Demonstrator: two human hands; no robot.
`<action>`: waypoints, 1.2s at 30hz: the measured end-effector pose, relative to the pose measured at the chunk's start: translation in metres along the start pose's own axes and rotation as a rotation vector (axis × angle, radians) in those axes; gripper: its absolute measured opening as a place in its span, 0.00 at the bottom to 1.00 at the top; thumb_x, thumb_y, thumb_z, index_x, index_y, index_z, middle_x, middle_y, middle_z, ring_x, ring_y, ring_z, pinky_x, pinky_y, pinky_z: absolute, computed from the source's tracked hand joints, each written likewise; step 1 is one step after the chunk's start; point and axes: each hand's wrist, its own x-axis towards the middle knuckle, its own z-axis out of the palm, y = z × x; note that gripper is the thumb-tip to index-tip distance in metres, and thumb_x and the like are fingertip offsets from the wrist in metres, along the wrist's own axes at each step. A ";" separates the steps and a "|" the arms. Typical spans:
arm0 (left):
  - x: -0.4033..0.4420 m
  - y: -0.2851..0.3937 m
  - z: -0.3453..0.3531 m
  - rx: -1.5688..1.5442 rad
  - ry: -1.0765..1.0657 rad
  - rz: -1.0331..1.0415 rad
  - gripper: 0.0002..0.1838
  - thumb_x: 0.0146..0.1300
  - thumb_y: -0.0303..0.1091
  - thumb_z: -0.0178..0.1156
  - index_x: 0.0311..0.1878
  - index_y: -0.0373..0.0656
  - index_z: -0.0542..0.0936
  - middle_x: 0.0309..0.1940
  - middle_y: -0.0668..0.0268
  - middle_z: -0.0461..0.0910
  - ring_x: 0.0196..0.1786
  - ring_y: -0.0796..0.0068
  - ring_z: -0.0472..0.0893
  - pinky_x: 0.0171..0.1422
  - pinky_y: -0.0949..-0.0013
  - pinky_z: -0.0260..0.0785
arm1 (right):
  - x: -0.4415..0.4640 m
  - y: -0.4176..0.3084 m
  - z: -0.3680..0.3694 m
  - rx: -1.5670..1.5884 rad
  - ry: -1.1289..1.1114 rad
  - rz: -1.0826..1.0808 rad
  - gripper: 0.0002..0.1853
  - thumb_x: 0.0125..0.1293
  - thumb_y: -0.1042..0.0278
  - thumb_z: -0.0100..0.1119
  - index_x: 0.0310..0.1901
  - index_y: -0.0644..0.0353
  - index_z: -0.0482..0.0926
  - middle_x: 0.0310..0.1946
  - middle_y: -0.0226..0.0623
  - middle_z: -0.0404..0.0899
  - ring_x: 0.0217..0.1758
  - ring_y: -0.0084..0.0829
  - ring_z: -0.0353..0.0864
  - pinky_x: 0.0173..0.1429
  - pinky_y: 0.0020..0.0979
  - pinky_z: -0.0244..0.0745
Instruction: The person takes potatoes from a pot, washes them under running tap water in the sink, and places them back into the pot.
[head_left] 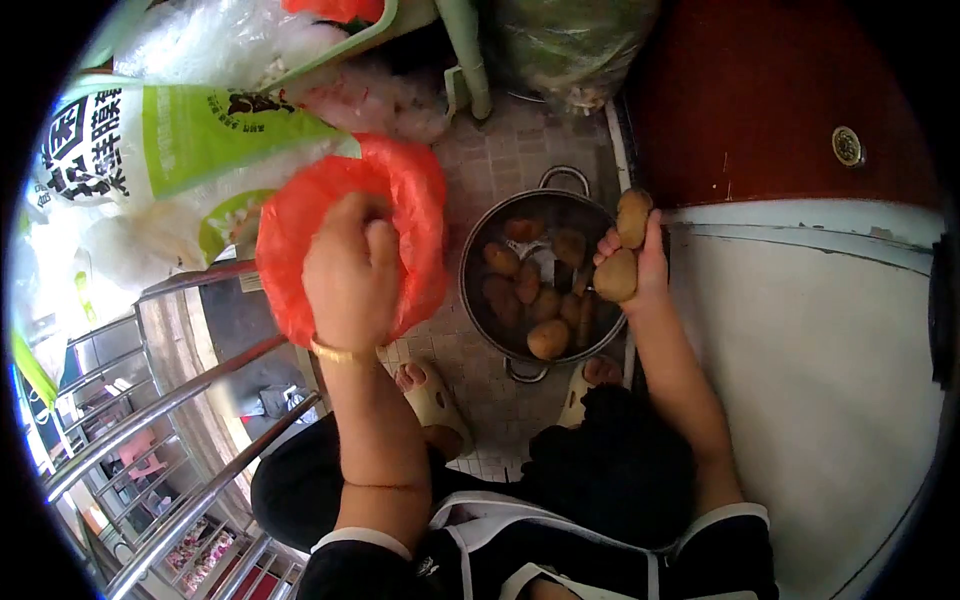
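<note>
My left hand (352, 272) is over the opening of a red plastic bag (425, 220), its fingers curled and partly hidden; what they hold, if anything, does not show. Two brown potatoes, an upper one (633, 219) and a lower one (616, 275), rest in my right hand (650, 268), with its fingers around them. That hand is at the right rim of a round metal pot (470, 310) with two loop handles. Several potatoes (548, 339) lie inside the pot, which stands on the floor between my feet and the wall side.
Metal railings (190, 410) run along the lower left. White and green plastic packaging (210, 130) fills the upper left. A green plastic leg (466, 60) and a bag of greens (575, 45) are at the top. A red-brown panel (770, 110) and white surface (800, 380) border the right.
</note>
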 end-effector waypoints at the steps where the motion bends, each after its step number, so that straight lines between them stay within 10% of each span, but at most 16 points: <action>1: 0.005 -0.024 0.009 0.285 0.016 0.018 0.12 0.55 0.34 0.50 0.39 0.42 0.76 0.36 0.56 0.77 0.39 0.55 0.76 0.45 0.58 0.68 | 0.001 0.002 -0.003 0.002 0.002 0.029 0.26 0.62 0.35 0.40 0.33 0.54 0.69 0.20 0.30 0.65 0.25 0.27 0.65 0.31 0.30 0.65; 6: 0.007 -0.018 0.023 0.383 0.226 0.237 0.12 0.56 0.36 0.53 0.40 0.41 0.77 0.35 0.57 0.77 0.39 0.54 0.75 0.46 0.58 0.67 | 0.000 0.001 -0.020 -0.006 -0.053 0.102 0.22 0.63 0.38 0.41 0.40 0.49 0.70 0.22 0.29 0.67 0.25 0.26 0.66 0.31 0.29 0.66; 10: -0.003 0.014 0.042 -0.155 -0.202 0.235 0.08 0.52 0.26 0.52 0.36 0.40 0.78 0.32 0.56 0.76 0.38 0.55 0.75 0.41 0.60 0.68 | 0.003 -0.006 -0.027 -0.026 -0.056 0.088 0.23 0.63 0.41 0.44 0.47 0.52 0.70 0.33 0.34 0.73 0.31 0.29 0.72 0.31 0.31 0.70; 15: -0.033 0.008 0.125 0.232 -0.781 0.219 0.05 0.52 0.30 0.52 0.30 0.41 0.77 0.32 0.54 0.79 0.35 0.52 0.79 0.39 0.57 0.72 | 0.006 -0.010 -0.053 -0.046 -0.120 0.044 0.24 0.64 0.46 0.47 0.53 0.53 0.68 0.44 0.37 0.74 0.35 0.30 0.74 0.32 0.32 0.72; 19: -0.065 -0.016 0.173 0.230 -0.894 0.081 0.16 0.57 0.38 0.49 0.47 0.41 0.72 0.37 0.50 0.79 0.41 0.51 0.79 0.45 0.57 0.72 | 0.003 -0.010 -0.067 -0.049 -0.124 0.066 0.22 0.64 0.49 0.47 0.55 0.54 0.67 0.47 0.37 0.73 0.37 0.31 0.75 0.33 0.31 0.74; 27: -0.111 -0.020 0.200 0.035 -1.058 -0.079 0.34 0.43 0.52 0.61 0.51 0.40 0.69 0.41 0.49 0.77 0.44 0.51 0.77 0.47 0.57 0.71 | 0.002 0.000 -0.065 0.041 -0.198 0.101 0.22 0.64 0.51 0.48 0.55 0.55 0.67 0.48 0.37 0.73 0.41 0.31 0.75 0.40 0.35 0.76; 32: -0.097 -0.054 0.191 -0.464 -1.147 0.005 0.34 0.44 0.51 0.61 0.50 0.36 0.71 0.39 0.58 0.78 0.39 0.61 0.78 0.43 0.63 0.71 | -0.002 0.014 -0.073 0.169 -0.292 0.149 0.22 0.64 0.49 0.47 0.55 0.54 0.68 0.49 0.38 0.73 0.55 0.38 0.70 0.57 0.58 0.63; 34: -0.071 -0.042 0.166 -0.893 -1.236 -0.614 0.32 0.47 0.51 0.60 0.50 0.36 0.71 0.36 0.62 0.77 0.39 0.69 0.76 0.43 0.65 0.69 | -0.003 0.017 -0.072 0.254 -0.365 0.196 0.24 0.65 0.46 0.43 0.55 0.54 0.67 0.54 0.39 0.69 0.59 0.41 0.66 0.58 0.61 0.59; 36: -0.056 -0.023 0.158 -0.959 -1.024 -0.663 0.28 0.49 0.50 0.60 0.47 0.36 0.73 0.36 0.62 0.77 0.40 0.70 0.76 0.42 0.67 0.69 | -0.007 0.022 -0.062 0.340 -0.442 0.241 0.27 0.65 0.42 0.40 0.56 0.54 0.66 0.58 0.40 0.66 0.62 0.44 0.62 0.59 0.65 0.55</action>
